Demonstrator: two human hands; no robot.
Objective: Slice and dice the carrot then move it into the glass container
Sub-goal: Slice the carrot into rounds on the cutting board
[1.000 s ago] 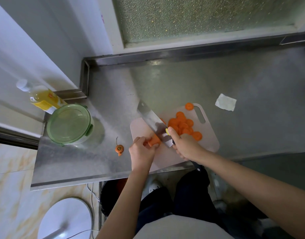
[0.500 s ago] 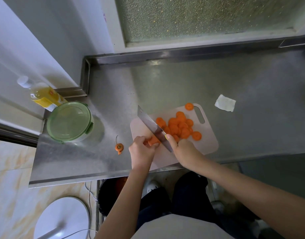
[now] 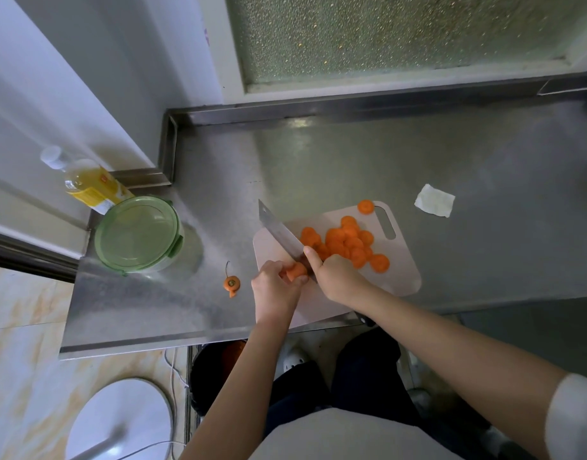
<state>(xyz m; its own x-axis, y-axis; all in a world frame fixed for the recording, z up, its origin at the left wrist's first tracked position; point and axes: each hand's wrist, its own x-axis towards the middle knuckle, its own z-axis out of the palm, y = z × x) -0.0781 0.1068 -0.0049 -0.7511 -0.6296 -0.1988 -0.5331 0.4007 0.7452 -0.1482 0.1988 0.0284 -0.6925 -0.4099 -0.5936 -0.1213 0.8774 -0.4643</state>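
A short orange carrot stub (image 3: 296, 270) lies on the pale pink cutting board (image 3: 401, 273), pinched by my left hand (image 3: 274, 288). My right hand (image 3: 336, 275) grips the handle of a cleaver (image 3: 278, 232), whose blade stands against the stub's right end. Several round carrot slices (image 3: 346, 244) are piled on the board to the right of the blade, and one slice (image 3: 365, 206) lies apart at the board's far edge. The glass container (image 3: 139, 233) with its green lid on stands at the left of the steel counter.
A cut carrot top (image 3: 231, 283) with its stem lies on the counter left of the board. A yellow oil bottle (image 3: 86, 184) stands behind the container. A folded white tissue (image 3: 434, 200) lies at the right. The counter's front edge (image 3: 152, 343) runs just below my hands.
The cleaver has worked along the carrot toward my left hand, leaving more slices on the pile and a shorter stub. Both hands shifted slightly left.
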